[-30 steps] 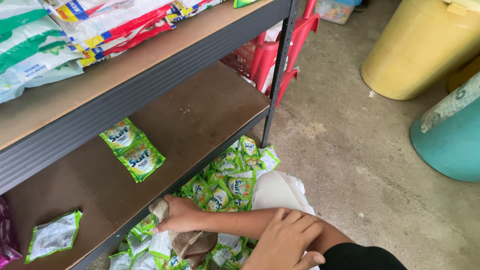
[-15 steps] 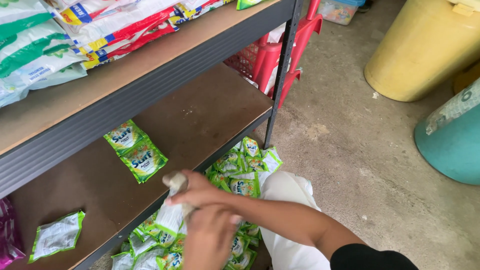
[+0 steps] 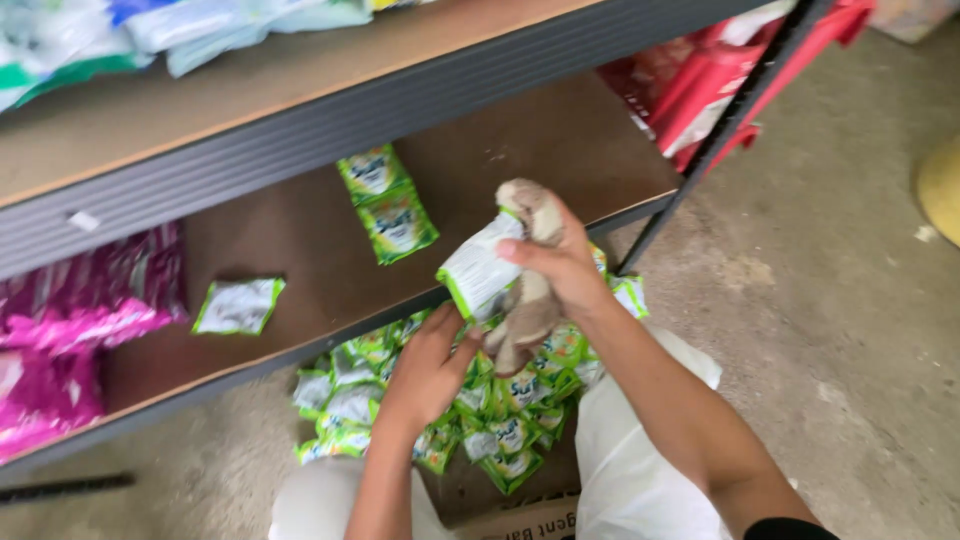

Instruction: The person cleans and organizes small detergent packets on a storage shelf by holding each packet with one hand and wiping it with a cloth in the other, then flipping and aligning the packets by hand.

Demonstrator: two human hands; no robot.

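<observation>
My right hand is raised in front of the lower shelf and grips a green-and-white sachet together with a dirty beige cloth that hangs down from it. My left hand reaches up from below and touches the sachet's lower edge with its fingertips. Below both hands lies a pile of several green sachets in an open cardboard box on the floor.
On the lower shelf lie two green sachets at the back, one pale sachet to the left and pink packets at the far left. Larger bags fill the upper shelf. Red plastic stands behind the shelf post. Concrete floor lies right.
My right hand has lifted out of the box with a sachet and the cloth. My left hand came up to meet the sachet. The camera swung left.
</observation>
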